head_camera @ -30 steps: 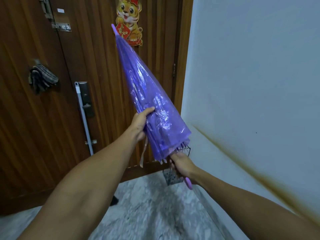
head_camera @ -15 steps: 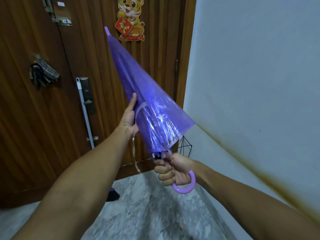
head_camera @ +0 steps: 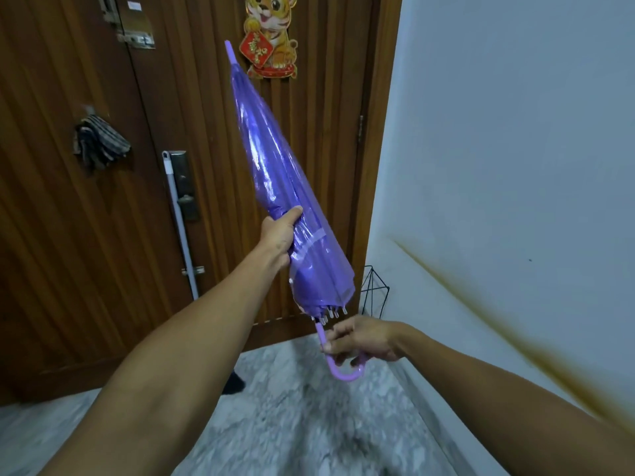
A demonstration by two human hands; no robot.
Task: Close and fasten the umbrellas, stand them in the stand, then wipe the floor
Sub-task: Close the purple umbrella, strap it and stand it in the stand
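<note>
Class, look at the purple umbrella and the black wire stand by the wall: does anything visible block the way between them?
Nothing visible does. The purple umbrella, gripped by the left hand and right hand, hangs just left of the wire stand, whose base is hidden.

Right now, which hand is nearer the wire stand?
Right. The right hand grips the umbrella handle just below-left of the stand; the left hand holds the canopy farther left.

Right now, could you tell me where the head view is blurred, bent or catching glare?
Head view: the marble floor smears into blur at the bottom edge; wide-angle bend slants the door and the wall; pale glare streaks the purple umbrella; the left hand and right hand stay fairly sharp.
</note>
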